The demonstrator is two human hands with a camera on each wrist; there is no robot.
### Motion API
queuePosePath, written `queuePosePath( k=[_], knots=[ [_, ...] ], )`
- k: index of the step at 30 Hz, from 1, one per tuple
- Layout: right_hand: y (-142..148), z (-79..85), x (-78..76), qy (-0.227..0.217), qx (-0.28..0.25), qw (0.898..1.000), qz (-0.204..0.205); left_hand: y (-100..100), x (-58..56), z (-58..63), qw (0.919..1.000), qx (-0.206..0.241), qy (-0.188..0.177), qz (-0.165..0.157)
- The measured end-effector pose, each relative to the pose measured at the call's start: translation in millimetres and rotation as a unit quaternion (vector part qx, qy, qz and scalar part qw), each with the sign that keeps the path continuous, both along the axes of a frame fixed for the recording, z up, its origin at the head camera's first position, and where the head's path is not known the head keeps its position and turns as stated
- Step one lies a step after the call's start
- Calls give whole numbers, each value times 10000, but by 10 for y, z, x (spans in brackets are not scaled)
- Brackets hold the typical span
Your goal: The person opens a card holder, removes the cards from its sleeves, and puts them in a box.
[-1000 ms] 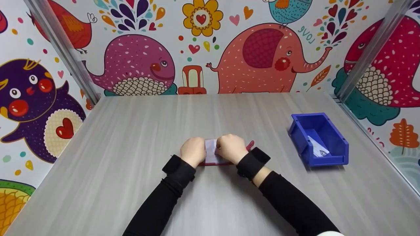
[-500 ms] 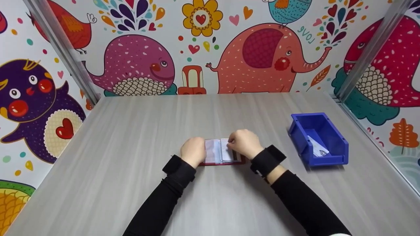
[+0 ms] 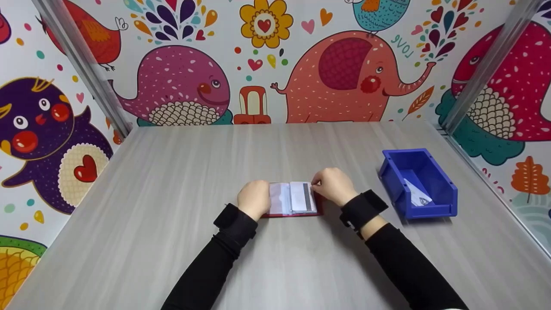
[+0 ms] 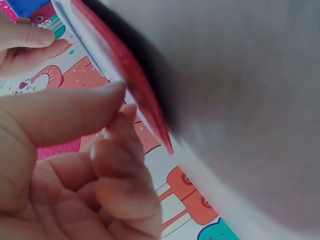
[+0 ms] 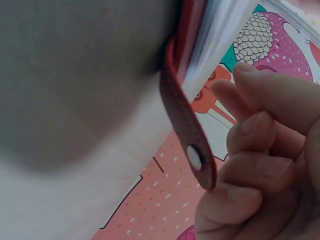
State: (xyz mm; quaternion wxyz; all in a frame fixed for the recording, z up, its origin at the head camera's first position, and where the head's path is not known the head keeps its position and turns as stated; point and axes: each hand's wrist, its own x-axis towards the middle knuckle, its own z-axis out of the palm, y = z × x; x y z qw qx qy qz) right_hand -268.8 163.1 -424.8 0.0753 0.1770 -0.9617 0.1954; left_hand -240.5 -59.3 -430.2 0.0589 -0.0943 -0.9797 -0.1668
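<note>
A small red card holder [image 3: 303, 199] lies spread flat on the table in the head view, with pale clear sleeves and a white card with a dark stripe [image 3: 307, 196] on its right side. My left hand [image 3: 253, 199] pinches its left edge; in the left wrist view the thumb meets the red cover [image 4: 137, 80]. My right hand [image 3: 335, 187] hovers by the right edge, its fingers loosely curled with nothing between them. In the right wrist view a dark red strap [image 5: 187, 127] with a metal snap sticks out from the cover beside those fingers.
A blue plastic bin [image 3: 417, 183] stands to the right on the table [image 3: 193, 168], with a white printed paper or card [image 3: 416, 193] inside. Walls with cartoon animals rise at the back and sides, with metal posts in the corners.
My right hand has moved from the middle of the card holder to beyond its right edge, uncovering the right-side sleeve and the striped card. The left hand has stayed in place.
</note>
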Motion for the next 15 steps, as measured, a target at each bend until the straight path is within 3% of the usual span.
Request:
queuePosePath(
  k=[15],
  knots=[
    [11, -64, 8, 127, 224, 9996, 75, 4, 5, -6, 10000, -10, 34, 28]
  ],
)
